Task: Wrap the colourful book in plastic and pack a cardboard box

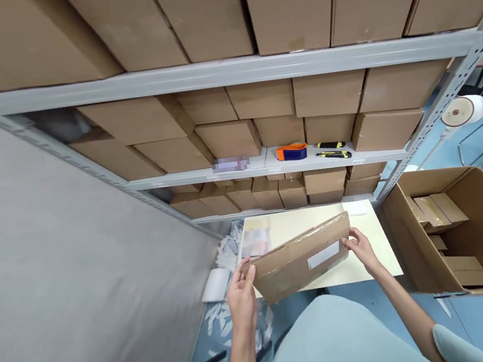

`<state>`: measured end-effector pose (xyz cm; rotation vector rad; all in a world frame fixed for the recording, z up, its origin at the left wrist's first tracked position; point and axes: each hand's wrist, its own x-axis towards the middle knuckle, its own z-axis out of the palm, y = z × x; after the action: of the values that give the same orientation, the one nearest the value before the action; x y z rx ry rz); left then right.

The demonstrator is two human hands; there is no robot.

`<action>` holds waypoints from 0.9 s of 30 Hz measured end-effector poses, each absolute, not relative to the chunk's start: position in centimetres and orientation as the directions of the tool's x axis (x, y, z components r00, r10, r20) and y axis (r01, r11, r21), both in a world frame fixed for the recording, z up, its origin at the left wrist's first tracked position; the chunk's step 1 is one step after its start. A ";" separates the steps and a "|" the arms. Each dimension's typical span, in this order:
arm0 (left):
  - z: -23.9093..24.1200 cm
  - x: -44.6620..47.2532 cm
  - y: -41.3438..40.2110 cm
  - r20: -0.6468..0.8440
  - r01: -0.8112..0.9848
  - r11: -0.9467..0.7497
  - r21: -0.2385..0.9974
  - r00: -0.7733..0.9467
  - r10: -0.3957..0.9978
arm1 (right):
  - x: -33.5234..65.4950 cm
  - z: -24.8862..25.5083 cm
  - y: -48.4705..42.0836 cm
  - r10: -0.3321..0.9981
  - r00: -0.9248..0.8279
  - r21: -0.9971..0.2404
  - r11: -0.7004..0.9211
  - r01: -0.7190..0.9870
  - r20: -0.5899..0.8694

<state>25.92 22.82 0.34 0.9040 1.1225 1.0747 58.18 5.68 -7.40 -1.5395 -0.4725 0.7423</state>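
Observation:
I hold a flat brown cardboard parcel (300, 258) with a white label on its face, tilted above a small pale table (367, 229). My left hand (241, 292) grips its left end. My right hand (361, 248) grips its right end, fingers over the edge. Both arms reach forward from the bottom of the view.
A grey metal shelf rack (226, 74) full of brown boxes fills the back. An orange tape dispenser (292, 151) and two yellow-black utility knives (334, 155) lie on the middle shelf. A large open carton (464, 227) with small boxes stands right. White packing scraps (229, 254) litter the floor left; a grey wall on the left.

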 end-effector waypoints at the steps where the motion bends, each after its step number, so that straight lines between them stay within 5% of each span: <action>1: 0.0 27.2 23.6 -0.218 -0.161 0.229 0.960 0.081 0.972 | 59.5 -7.6 5.8 0.695 0.697 -0.984 -0.118 -0.131 -0.176; 9: -2.4 32.3 27.6 -0.065 0.191 0.018 0.981 0.239 0.969 | 62.8 -11.6 4.4 0.690 0.694 -0.979 -0.146 -0.145 -0.206; 20: -7.8 34.8 28.4 -0.305 0.325 0.223 0.919 0.229 0.924 | 59.6 -13.0 3.3 0.679 0.659 -0.946 -0.213 -0.245 -0.323; 27: -9.0 35.3 26.0 -0.306 0.309 0.212 0.927 0.297 0.905 | 60.8 -6.1 3.1 0.692 0.696 -0.872 -0.446 0.203 -0.192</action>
<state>35.32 25.96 -8.99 1.3397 1.2491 0.6152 60.78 3.10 -6.05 -1.9934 -0.6879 0.6765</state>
